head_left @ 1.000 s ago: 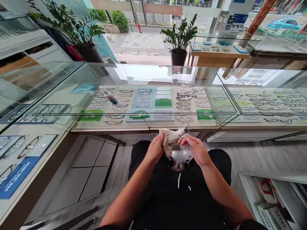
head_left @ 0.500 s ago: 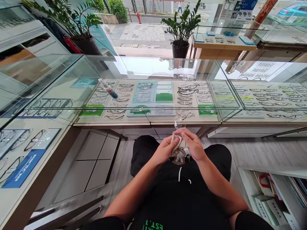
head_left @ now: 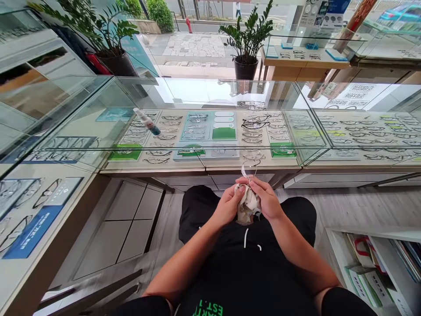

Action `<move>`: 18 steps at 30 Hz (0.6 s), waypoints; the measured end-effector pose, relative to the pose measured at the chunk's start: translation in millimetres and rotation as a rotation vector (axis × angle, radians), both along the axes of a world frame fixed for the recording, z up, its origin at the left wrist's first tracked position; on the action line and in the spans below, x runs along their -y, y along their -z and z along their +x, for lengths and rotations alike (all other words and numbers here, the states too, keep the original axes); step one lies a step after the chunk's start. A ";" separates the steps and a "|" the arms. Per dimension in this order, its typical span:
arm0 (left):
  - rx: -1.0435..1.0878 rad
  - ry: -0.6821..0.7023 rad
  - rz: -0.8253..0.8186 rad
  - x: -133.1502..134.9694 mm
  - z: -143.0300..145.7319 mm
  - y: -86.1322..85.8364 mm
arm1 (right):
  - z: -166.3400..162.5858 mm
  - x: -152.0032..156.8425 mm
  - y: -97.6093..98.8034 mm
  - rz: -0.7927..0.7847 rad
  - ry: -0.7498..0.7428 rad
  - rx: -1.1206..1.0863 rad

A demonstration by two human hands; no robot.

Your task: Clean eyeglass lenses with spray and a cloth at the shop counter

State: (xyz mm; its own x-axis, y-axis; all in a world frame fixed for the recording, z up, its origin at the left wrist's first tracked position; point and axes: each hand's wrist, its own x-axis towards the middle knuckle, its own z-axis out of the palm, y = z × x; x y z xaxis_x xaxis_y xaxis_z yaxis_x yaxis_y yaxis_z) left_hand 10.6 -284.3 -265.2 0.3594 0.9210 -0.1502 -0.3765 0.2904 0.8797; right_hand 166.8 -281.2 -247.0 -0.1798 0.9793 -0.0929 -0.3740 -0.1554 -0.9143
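Above my lap, just in front of the counter's edge, both hands are closed close together. My left hand (head_left: 227, 202) pinches a pale, crumpled cloth (head_left: 247, 205) with thumb and fingers. My right hand (head_left: 267, 201) grips a thin-rimmed pair of glasses (head_left: 250, 168) and touches the cloth's right side. One round lens sticks up beyond the fingertips; the other part is hidden by the cloth and fingers. The cloth hangs down between the two palms.
A glass display counter (head_left: 158, 169) with rows of glasses spans the front. On its top lies a spray bottle (head_left: 147, 121). To the left runs another glass case holding a blue card (head_left: 28, 235). A white shelf (head_left: 332, 245) with folders stands at lower right.
The cloth has shifted and bunched up between my hands, showing more of its pale side. The visible lens has tilted slightly. Both hands stay in nearly the same place.
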 end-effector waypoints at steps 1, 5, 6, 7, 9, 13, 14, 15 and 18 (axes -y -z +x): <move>0.015 0.032 -0.008 -0.4 -3.3 0.6 | 1.6 0.0 0.2 -0.018 0.025 -0.019; 0.041 0.108 -0.050 1.0 -8.6 2.9 | 3.2 1.5 0.7 -0.009 0.076 -0.018; 0.039 0.089 -0.050 1.4 -7.4 3.6 | 2.3 2.2 0.5 0.015 0.071 0.004; 0.036 0.061 -0.046 1.6 -5.6 4.3 | 1.3 3.0 0.3 0.038 0.065 0.024; 0.034 0.015 -0.036 0.7 -3.1 5.3 | -0.5 4.2 -0.1 0.068 0.068 0.050; 0.010 0.071 0.003 -3.4 -10.4 3.1 | 0.9 5.7 -0.4 0.047 0.094 0.023; 0.007 0.109 0.006 -4.1 -13.1 1.9 | 1.6 6.0 -0.5 0.030 0.101 0.008; 0.005 0.139 0.006 -4.5 -15.1 0.8 | 2.0 6.3 -0.6 0.014 0.107 -0.006; 0.012 0.115 -0.004 -4.4 -12.6 -0.8 | 0.6 6.6 -0.5 -0.018 0.120 -0.041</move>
